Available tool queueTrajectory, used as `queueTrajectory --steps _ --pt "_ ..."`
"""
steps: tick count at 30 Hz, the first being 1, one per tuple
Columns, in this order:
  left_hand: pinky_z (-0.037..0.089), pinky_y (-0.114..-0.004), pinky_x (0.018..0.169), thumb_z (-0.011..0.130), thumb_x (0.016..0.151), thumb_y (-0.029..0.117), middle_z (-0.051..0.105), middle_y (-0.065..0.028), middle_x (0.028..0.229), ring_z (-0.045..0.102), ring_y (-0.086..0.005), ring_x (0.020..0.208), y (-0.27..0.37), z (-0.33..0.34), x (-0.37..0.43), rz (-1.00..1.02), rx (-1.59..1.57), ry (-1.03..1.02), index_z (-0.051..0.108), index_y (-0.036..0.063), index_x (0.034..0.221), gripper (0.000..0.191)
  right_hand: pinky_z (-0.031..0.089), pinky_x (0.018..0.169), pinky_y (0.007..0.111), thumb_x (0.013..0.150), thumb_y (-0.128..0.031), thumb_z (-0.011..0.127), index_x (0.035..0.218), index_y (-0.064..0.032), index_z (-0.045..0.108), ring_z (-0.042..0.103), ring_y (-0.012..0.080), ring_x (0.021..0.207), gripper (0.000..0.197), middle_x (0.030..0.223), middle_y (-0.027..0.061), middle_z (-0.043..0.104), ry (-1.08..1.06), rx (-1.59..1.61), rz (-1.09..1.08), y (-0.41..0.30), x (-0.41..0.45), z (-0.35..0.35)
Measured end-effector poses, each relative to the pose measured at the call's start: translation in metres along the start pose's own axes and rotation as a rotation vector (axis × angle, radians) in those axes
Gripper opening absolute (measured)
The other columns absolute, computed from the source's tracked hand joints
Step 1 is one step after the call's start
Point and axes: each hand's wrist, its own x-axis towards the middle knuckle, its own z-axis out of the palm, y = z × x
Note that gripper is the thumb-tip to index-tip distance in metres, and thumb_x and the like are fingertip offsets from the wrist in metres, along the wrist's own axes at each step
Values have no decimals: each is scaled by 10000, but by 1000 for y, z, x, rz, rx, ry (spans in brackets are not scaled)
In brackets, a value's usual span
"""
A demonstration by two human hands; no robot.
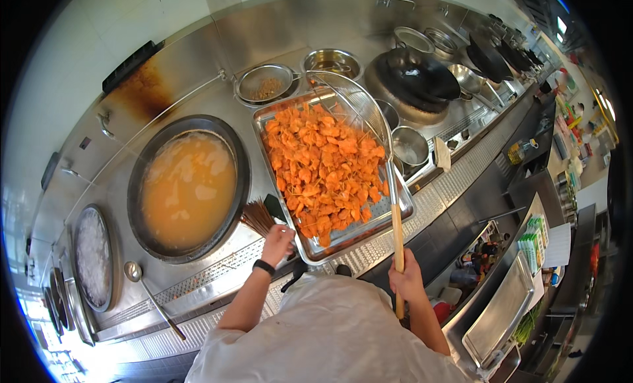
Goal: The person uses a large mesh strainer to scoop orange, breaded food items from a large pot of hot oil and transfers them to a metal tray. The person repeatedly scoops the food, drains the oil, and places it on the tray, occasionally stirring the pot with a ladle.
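Observation:
My right hand (pixel 406 276) grips the wooden handle (pixel 397 229) of a large wire skimmer. The skimmer's mesh basket (pixel 363 103) rests over the far right part of a metal tray (pixel 341 247). Heaped in the tray are orange-coated fried pieces (pixel 321 170), with thin sticks poking out among them. At the tray's near left corner is my left hand (pixel 278 243), its fingers curled. A bamboo wok brush (pixel 257 217) lies right by these fingers; whether they hold it or the tray's rim is unclear. Left of the tray, a big wok (pixel 243 180) contains cloudy orange-brown liquid (pixel 190 195).
A ladle (pixel 153 299) lies across the counter's front edge near a second wok of pale, bubbling liquid (pixel 93 254). Behind the tray stand a round sieve (pixel 265 84) and a steel bowl (pixel 331 61). A black wok (pixel 413 79) and small pots (pixel 410 145) are to the right.

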Motion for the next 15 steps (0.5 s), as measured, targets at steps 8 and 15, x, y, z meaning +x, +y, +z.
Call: queueTrajectory --steps 8,15 --pt "447 -415 736 500 930 248 623 -249 876 597 -391 870 -37 68 -12 192 297 447 573 -36 1007 304 342 332 251 723 80 516 961 -26 410 429 119 371 281 624 43 451 -59 -54 -39 3 4 -40" --pt "461 -400 701 480 939 248 645 -206 849 625 -349 824 -51 69 -2 181 394 428 564 -16 1040 295 450 526 337 713 -55 587 1029 -7 478 558 216 586 338 699 126 540 -54 -327 -148 -8 43 -49"
